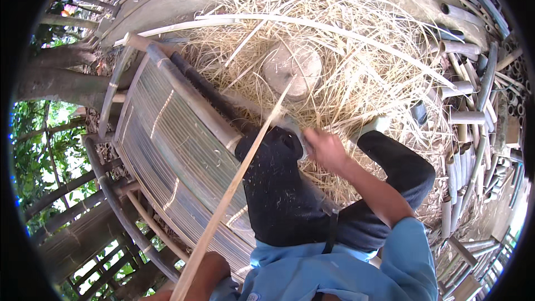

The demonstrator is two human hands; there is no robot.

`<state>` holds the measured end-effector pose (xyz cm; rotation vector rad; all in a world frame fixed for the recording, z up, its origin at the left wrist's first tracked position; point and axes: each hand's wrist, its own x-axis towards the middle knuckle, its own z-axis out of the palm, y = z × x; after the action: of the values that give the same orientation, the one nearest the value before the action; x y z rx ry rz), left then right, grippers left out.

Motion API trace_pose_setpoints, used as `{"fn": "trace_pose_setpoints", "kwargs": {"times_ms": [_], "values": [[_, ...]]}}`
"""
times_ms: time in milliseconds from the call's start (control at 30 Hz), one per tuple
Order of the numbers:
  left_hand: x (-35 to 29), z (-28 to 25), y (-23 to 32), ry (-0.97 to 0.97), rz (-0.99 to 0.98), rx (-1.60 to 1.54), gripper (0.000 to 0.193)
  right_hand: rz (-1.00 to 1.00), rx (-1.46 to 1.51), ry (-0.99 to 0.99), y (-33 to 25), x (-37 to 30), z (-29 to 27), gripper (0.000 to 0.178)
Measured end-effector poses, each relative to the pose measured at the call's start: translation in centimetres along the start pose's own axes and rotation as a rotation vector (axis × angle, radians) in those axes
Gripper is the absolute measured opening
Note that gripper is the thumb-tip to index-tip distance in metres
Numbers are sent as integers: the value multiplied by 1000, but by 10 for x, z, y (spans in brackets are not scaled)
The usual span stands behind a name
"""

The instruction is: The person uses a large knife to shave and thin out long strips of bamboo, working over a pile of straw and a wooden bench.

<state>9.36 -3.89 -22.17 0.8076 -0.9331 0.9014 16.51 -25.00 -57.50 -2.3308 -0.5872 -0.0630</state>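
Hands apart, right hand [326, 147] blurred beside the left knee [273, 155] and left hand [157, 296] mostly cropped at the lower edge, cannot tell either grip; long pale strip [233, 188] slants past that knee toward the wooden stump [282, 67], presumably laid there for steadiness.

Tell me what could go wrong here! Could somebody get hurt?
Maybe. The right hand is blurred, so probably moving, and it's close to the left knee: it might knock or scrape it. The long strip crosses that knee, so it could slip or give a splinter through the trousers. And loose shavings lie thick around the right foot, so standing up could mean a tangle or a slide.
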Motion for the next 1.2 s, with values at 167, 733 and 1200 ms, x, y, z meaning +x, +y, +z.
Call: {"fn": "trace_pose_setpoints", "kwargs": {"times_ms": [167,733,1200], "values": [[14,-21,-27,-25,96,256,12,487,-48,-170,110,28,31,21],[-19,-58,-125,-108,-153,715,48,469,1,-40,142,21,24,25],[-16,-59,-173,-177,-167,607,48,279,54,141,207,53,95,18]]}}
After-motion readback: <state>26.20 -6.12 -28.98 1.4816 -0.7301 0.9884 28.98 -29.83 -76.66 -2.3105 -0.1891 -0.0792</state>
